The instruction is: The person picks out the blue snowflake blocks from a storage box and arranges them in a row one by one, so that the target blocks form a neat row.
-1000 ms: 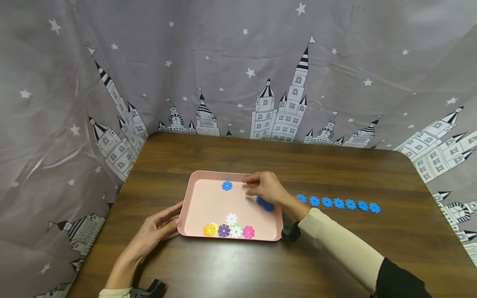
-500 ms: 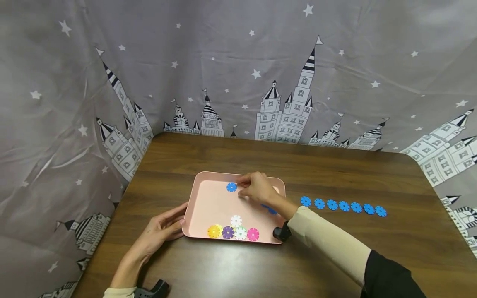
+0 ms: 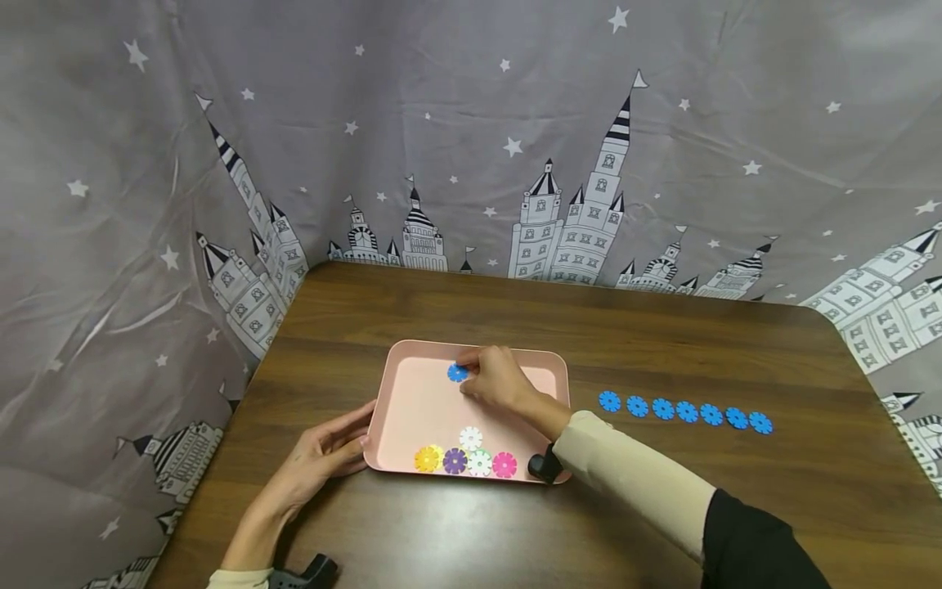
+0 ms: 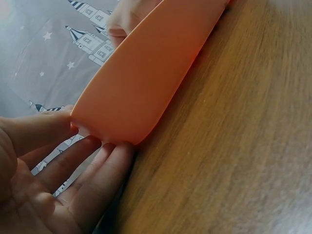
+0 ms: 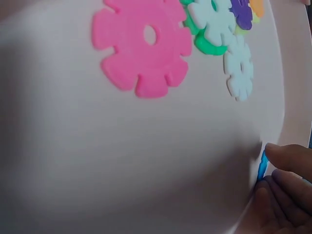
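Observation:
My right hand (image 3: 496, 378) reaches over the far side of a shallow pink tray (image 3: 395, 409), thumb and fingers pinching a blue notched plastic disc (image 3: 457, 373). In the right wrist view the blue disc (image 5: 262, 165) shows edge-on between thumb and fingertips, low over the tray floor. My left hand (image 3: 312, 460) touches the tray's left end with extended fingers. Its fingertips (image 4: 124, 148) meet the outer wall in the left wrist view, with the thumb at the rim. Yellow, purple, white, green and pink discs (image 3: 504, 465) lie along the tray's near side.
Several blue discs (image 3: 662, 409) form a row on the brown wooden table (image 3: 662, 343) to the tray's right. Behind the table hangs a grey curtain (image 3: 441, 106) printed with castles and stars. My right forearm (image 3: 633, 474) covers the tray's right part.
My right hand has moved left across the tray to the blue disc and taken hold of it. Blue discs seen beneath the wrist are now hidden. My left hand stays at the tray.

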Demonstrator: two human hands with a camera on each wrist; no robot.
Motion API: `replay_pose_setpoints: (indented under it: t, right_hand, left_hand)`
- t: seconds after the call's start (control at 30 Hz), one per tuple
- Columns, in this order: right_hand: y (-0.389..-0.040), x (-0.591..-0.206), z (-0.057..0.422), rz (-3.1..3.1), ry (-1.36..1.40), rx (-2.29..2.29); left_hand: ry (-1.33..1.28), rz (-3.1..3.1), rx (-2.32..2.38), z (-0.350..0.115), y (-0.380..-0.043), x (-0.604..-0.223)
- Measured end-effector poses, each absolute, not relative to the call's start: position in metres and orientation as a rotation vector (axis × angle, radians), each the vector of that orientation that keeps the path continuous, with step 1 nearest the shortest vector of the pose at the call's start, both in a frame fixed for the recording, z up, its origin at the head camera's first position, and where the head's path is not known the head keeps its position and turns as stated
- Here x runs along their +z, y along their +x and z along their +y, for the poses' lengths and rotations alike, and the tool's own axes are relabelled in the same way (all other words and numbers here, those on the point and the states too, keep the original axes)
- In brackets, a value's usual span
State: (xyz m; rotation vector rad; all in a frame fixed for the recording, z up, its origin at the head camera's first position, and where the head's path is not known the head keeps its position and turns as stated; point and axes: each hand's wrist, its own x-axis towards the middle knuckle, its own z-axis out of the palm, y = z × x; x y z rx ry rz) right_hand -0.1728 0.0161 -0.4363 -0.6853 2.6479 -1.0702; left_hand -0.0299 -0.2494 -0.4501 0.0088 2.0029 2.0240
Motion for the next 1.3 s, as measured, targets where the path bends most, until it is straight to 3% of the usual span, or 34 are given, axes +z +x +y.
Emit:
replay_pose_setpoints:
  t: [0.8, 1.3]
  right_hand:
    - [-0.173, -0.443, -0.006, 2.729, -1.025, -0.867]
    - [-0.167, -0.414, 0.035, 2.755, -0.944, -1.056]
  left_hand:
    - [-0.038, 1.998, 2.008, -0.249, -0.029, -0.448]
    - [-0.039, 2.028, 2.003, -0.248, -0.028, -0.449]
